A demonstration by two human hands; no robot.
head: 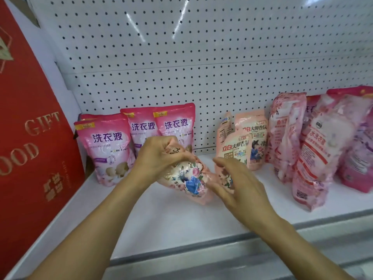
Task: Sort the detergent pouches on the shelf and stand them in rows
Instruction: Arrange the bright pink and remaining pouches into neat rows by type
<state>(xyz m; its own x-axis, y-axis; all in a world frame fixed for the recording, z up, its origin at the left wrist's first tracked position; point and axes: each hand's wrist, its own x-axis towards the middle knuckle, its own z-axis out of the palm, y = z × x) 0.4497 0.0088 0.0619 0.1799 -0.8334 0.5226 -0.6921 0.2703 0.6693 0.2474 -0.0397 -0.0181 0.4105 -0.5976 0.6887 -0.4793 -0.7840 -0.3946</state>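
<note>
1. Both hands are on one floral peach pouch [189, 180] at the middle of the white shelf [171, 221]: the left hand [159, 156] grips its top end with curled fingers, and the right hand [236, 178] curls round its other end.
2. That pouch lies tilted, its lower edge just over the shelf; I cannot tell whether it touches.
3. Behind the left hand, pink pouches [110, 150] stand upright in a row against the pegboard [201, 67].
4. Just behind the right hand stand matching peach pouches [245, 142], close enough to crowd it.
5. Farther right, larger pink bags [314, 150] lean together untidily.
6. At the far left, a red gift box [30, 128] walls the shelf end.
</note>
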